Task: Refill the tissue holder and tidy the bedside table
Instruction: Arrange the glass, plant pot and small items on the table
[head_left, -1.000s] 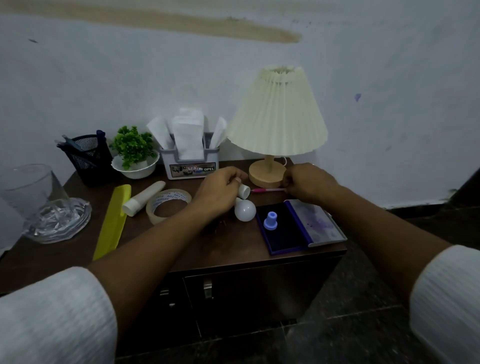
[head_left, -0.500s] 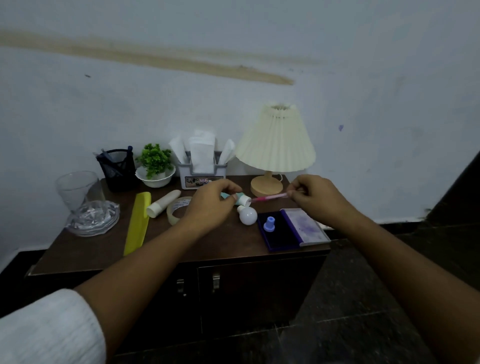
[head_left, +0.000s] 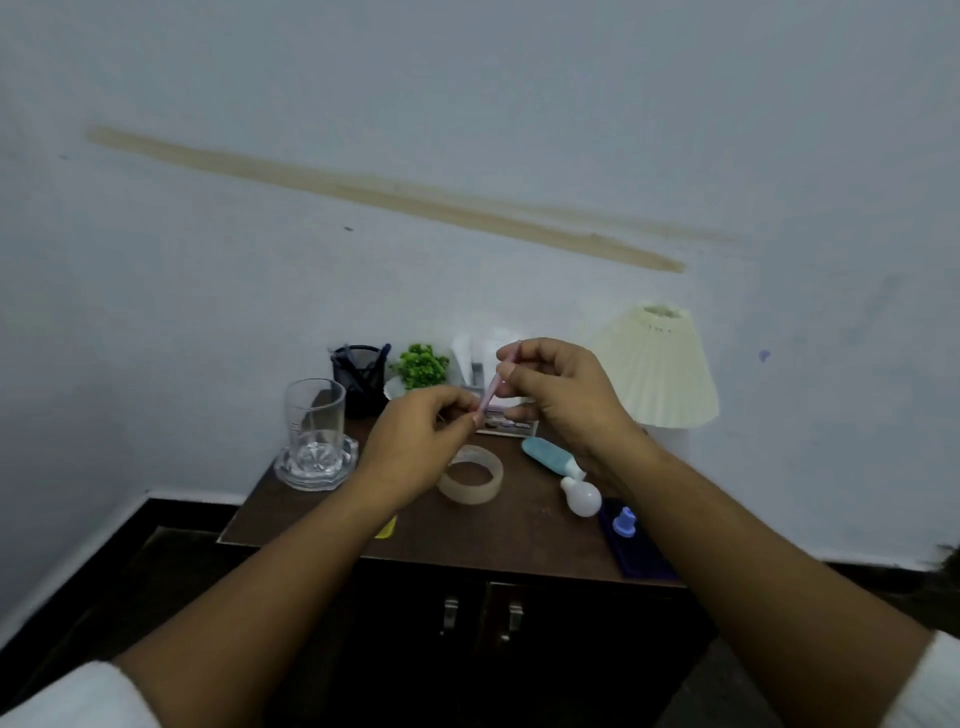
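Observation:
Both hands are raised above the brown bedside table (head_left: 509, 540). My right hand (head_left: 561, 395) grips a thin pink pen (head_left: 490, 395) near its upper part. My left hand (head_left: 421, 441) pinches the pen's lower tip. Behind the hands stands the tissue holder (head_left: 480, 364) with white tissues sticking up, mostly hidden. A teal tube (head_left: 550, 456) with a white cap lies on the table below my right hand. A roll of clear tape (head_left: 470, 475) and a white bulb (head_left: 582, 498) lie near it.
A black mesh pen cup (head_left: 358, 376), a small green plant (head_left: 422, 365) and a cream lamp (head_left: 657, 369) line the back wall. A clear glass (head_left: 314, 415) stands in a glass dish at left. A purple stamp pad (head_left: 636, 545) with a blue stamp sits at right.
The view has tilted up and drawn back. My right hand lifted the pink pen off the table; my left hand let go of the teal tube and now pinches the pen's tip.

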